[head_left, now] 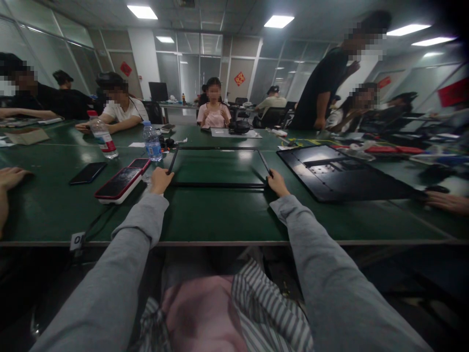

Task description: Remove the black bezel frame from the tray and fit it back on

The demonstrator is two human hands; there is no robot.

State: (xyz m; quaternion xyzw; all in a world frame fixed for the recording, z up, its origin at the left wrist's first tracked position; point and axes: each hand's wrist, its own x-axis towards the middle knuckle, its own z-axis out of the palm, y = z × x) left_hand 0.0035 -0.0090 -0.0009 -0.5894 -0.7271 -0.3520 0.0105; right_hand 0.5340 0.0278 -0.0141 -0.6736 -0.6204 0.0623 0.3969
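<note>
Had lying, toward the left of the broad green tabletop (220, 215), a flat black phone (88, 173) and a red-and-white handheld device (119, 184) with a dark glossy screen, both out of hand. Had the left end of a thin black rectangular frame (220, 185), open in the middle, already in the grip of the left hand (160, 181), and the opposite end in the grip of the right hand (278, 184); so, seemingly, had finished taking hold and had not yet let go at either end. Had a large flat black panel (351, 173) farther right, apart from the frame, near a co-worker's bare hand (447, 201) at the right edge.

Closed the left fingers around the left side bar (173, 161) near its front corner, and likewise the right fingers around the right side bar (264, 162). Held the frame between both hands, with the front bar (205, 185) running across from one to the other and the back bar (216, 148) farther out than the fingers. Could not tell contact with the tabletop from a slight lift.
</note>
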